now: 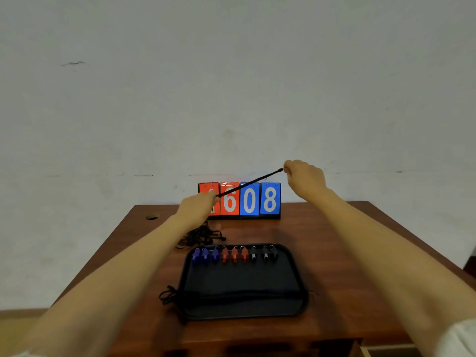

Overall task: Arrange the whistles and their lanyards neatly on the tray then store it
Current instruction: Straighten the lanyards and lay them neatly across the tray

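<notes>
1. A brown table (334, 240) stands by a pale wall (231, 86).
2. A black string (249, 182) is stretched tight in the air. The left hand (198, 204) pinches its low end and the right hand (304, 179) pinches its high end.
3. The black tray (244, 314) holds nine whistles (234, 255): three blue, three red, three black.
4. A pile of strings (201, 237) lies behind the tray.

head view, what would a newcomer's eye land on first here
First, the black lanyard pulled taut between the left hand and the higher right hand, above the table. Behind it, the red and blue scoreboard stands at the table's far edge. Nearer, blue, red and black whistles line the far side of the black tray.
</notes>
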`<state>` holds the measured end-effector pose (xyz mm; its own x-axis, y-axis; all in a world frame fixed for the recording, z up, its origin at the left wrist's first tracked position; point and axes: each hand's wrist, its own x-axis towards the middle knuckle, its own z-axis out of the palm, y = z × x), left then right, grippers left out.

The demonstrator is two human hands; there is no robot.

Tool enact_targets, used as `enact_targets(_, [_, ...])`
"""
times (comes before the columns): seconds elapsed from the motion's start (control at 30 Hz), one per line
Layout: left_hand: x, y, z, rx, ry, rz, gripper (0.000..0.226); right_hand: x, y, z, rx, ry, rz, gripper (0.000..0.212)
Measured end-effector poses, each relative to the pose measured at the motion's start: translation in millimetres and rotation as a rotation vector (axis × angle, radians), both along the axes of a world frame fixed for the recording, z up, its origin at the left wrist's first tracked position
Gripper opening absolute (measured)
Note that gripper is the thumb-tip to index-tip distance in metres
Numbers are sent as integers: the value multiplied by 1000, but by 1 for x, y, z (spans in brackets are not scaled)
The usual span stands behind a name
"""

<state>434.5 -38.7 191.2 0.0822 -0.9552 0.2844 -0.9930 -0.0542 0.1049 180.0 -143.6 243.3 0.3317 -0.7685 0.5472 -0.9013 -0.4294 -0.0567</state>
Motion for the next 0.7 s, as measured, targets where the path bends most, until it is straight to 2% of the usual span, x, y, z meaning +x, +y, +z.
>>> enact_targets(0.13, [16, 17, -16, 44, -10, 51, 29, -23, 0, -28, 79, 15, -18, 24])
enact_targets(0.33, [18, 36, -44, 131, 109, 45, 28, -45, 9, -85, 202, 62, 18, 26])
enact_targets(0.4, [20, 42, -51, 170, 4, 29, 31, -52, 14, -103, 225, 132, 23, 25])
enact_targets(0.53, [31, 51, -80, 361, -193, -23, 23, -59, 23, -137, 288, 268, 23, 26])
enact_targets(0.6, [35, 52, -93, 400, -189, -50, 25, -61, 30, -152, 354, 281, 29, 29])
enact_targets(0.7, [41, 56, -106, 446, -137, -120, 30, -66, 41, -167, 443, 250, 17, 20])
